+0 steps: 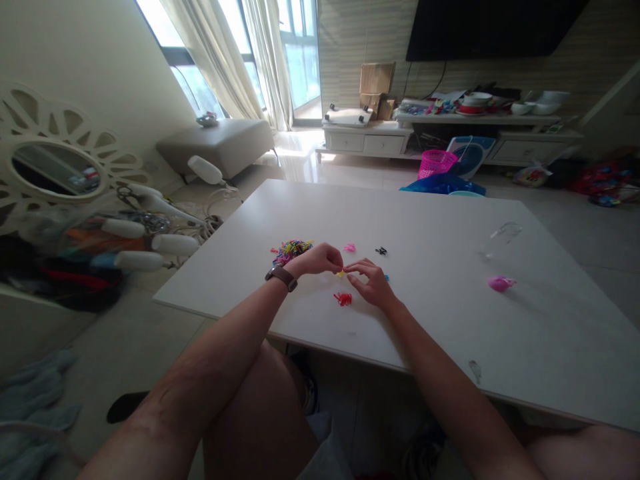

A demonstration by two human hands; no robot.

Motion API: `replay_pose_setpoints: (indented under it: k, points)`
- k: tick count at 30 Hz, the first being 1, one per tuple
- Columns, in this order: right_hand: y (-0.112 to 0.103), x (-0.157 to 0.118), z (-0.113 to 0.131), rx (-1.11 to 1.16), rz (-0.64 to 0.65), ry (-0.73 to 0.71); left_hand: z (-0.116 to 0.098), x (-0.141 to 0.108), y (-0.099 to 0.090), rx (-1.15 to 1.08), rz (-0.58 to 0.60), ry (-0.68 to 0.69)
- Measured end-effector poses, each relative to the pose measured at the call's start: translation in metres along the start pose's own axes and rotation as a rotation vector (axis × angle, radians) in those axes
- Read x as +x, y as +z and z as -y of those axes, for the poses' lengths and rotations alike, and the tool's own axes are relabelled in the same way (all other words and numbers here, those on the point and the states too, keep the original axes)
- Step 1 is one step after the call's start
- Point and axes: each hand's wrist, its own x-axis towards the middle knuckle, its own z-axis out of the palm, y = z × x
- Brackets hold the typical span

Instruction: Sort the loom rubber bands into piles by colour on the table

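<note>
Head view: there's a little yellow piece (341, 273) on the white, smooth worktop (430, 233), right at the fingertips of both hands. Left hand (324, 259) has its fingers curled nearly closed at it; can't tell if they're actually gripping. Right hand (371, 283) is partly open, fingers stretched toward the same spot. Around them: a messy multicoloured pile of thin, stringy pieces (293, 251), plus small red (343, 299), pink (349, 247) and black clusters (381, 251). Container-wise, a bright pink mesh plastic basket (437, 164) sits past the far edge, contents too unclear to call.
</note>
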Motion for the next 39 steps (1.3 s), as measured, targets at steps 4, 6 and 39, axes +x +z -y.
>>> replay_pose_setpoints:
  k: [4,6,39]
  points:
    - [-0.0004,-0.0002,-0.0006,-0.003,-0.006,-0.002,-0.0002,-0.0002,-0.0008,-0.007,0.019,-0.016]
    - [-0.0005,-0.0003,-0.0008,-0.006,-0.009,0.000,-0.0010,-0.0005,-0.0007,-0.003,0.029,-0.022]
    - [0.0003,0.0002,0.0004,0.008,-0.026,-0.015,-0.0017,0.0001,0.0036,-0.055,0.089,-0.042]
